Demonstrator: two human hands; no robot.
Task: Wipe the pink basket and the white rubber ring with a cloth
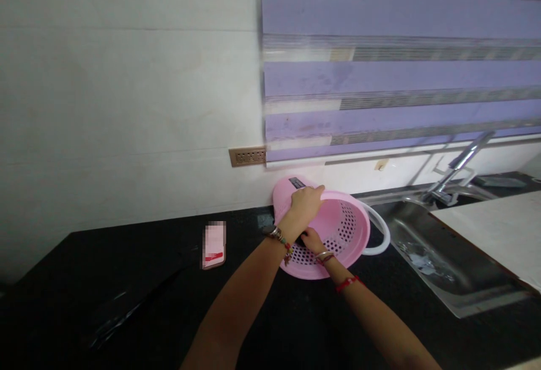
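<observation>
A pink vegetable washer (361,226) with a perforated basket and a rounded housing at its left stands on the counter, tilted so that its mouth faces me. My left hand (306,206) is closed over the rim between housing and basket, with most fingers hidden. Inside the basket, my right hand (313,240) has its fingers bent together by a small dark patch, low and left. My left wrist partly covers that spot, so what the fingers hold cannot be made out. A white hose (385,237) curves out at the washer's right side.
A phone (214,244) lies on the black counter (139,280) at left, with a shiny dark strip nearby. To the right are a steel sink (406,229), a faucet (459,167) and a pale board (499,229) across the sink. A socket strip (248,157) and striped blind (380,76) are behind.
</observation>
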